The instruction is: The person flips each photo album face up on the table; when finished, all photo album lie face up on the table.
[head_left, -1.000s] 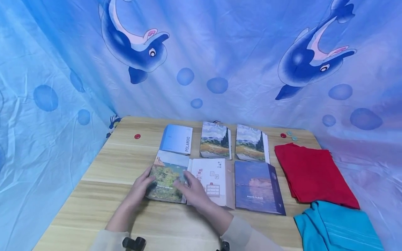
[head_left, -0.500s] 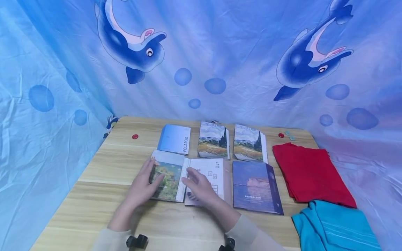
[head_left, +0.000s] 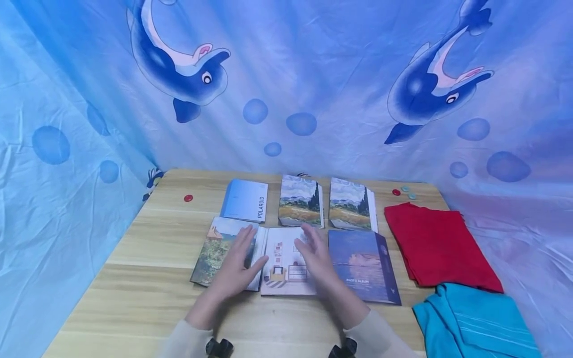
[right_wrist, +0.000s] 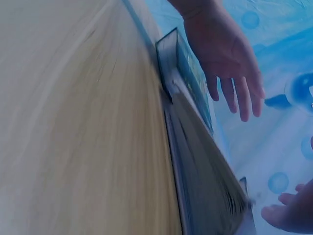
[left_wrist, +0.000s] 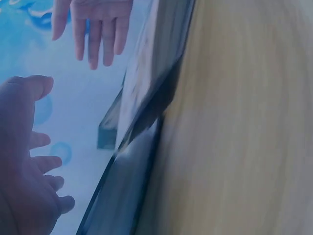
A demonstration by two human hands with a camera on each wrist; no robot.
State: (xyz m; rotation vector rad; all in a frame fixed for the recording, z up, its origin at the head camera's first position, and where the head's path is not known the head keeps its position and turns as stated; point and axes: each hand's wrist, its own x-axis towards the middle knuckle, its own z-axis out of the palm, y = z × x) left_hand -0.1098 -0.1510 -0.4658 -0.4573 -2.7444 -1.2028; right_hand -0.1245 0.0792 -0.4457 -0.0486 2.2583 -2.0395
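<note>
In the head view my left hand (head_left: pixel 237 268) hovers with extended fingers over the right side of a photo album (head_left: pixel 215 248) with a garden painting on its cover. My right hand (head_left: pixel 319 253) is held above the right part of a white album (head_left: pixel 284 268) printed with a furniture drawing, fingers loose and thumb apart. Neither hand grips anything. The left wrist view has my left hand raised beside the album edges, my right hand (left_wrist: pixel 100 29) facing it. The right wrist view shows the white album's fanned pages (right_wrist: pixel 205 171) below the hands.
A purple seascape photo album (head_left: pixel 360 263) lies to the right. Behind are a blue Polaroid album (head_left: pixel 246 199) and two landscape-painted albums (head_left: pixel 300 201). Red cloth (head_left: pixel 440 243) and teal cloth (head_left: pixel 474 320) lie at the right. A red button-like disc (head_left: pixel 188 198) sits at back left.
Both hands have let go of the garden-painting album and moved right, the right one now over the white album's far side. The garden album lies slightly further left.
</note>
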